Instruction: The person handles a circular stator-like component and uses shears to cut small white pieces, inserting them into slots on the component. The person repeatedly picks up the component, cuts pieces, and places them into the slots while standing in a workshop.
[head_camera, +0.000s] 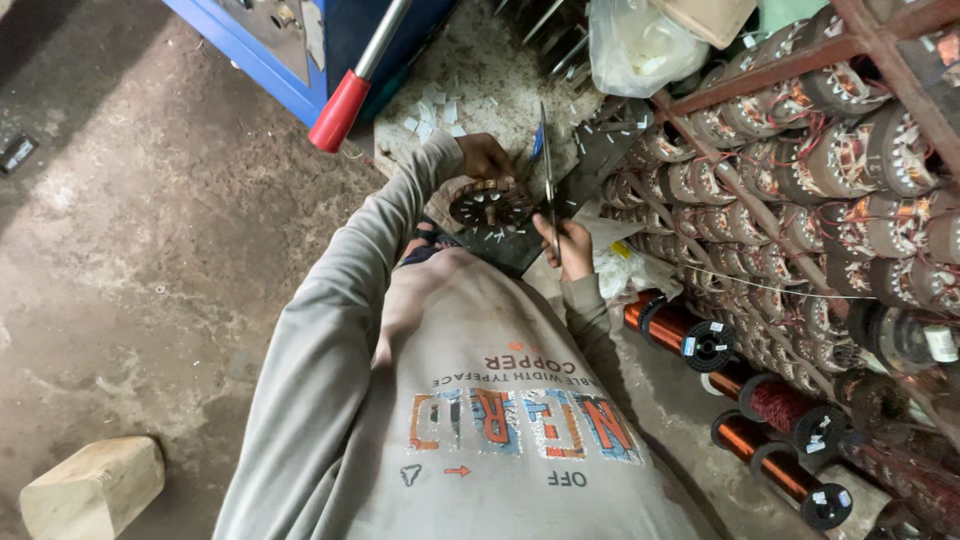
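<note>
Dark metal, the round stator core (488, 205) lies on the floor in front of the person, with the left hand (485, 157) curled over its far rim, fingers closed on it. Just to its right, the right hand (570, 245) grips a pair of long scissors (548, 175), blades upright. A rack of wound stators (800, 160) crowds the right side; copper wire spools (690, 335) lie near; bare concrete floor (150, 230) opens leftward
</note>
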